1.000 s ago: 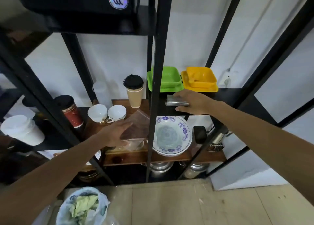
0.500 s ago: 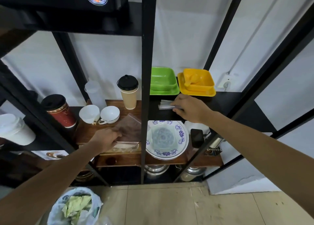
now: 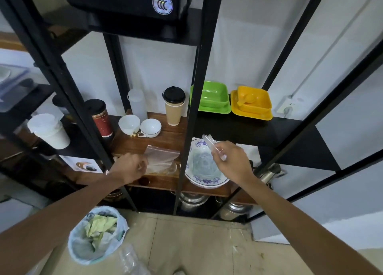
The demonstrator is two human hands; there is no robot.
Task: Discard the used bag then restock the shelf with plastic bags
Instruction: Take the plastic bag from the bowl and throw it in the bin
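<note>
My left hand (image 3: 130, 166) grips the edge of a clear zip bag (image 3: 161, 158) that lies at the front of the wooden shelf (image 3: 163, 137). My right hand (image 3: 232, 160) is off the black shelf (image 3: 248, 129) and holds a thin folded stack of clear plastic bags (image 3: 212, 145) in the air over a blue-patterned bowl (image 3: 204, 164). A lined waste bin (image 3: 96, 234) with crumpled green and white scraps stands on the floor at the lower left.
Black frame posts (image 3: 192, 108) cross in front of the shelves. The wooden shelf carries two white cups (image 3: 139, 125), a paper cup with a black lid (image 3: 173, 106) and a red canister (image 3: 101, 118). Green (image 3: 213, 98) and yellow (image 3: 251, 103) trays sit on the black shelf. Metal pots (image 3: 192, 200) stand below.
My right hand has lifted the stack of plastic bags off the black shelf and drawn it back toward me. My left hand has closed on the zip bag. The view has tilted.
</note>
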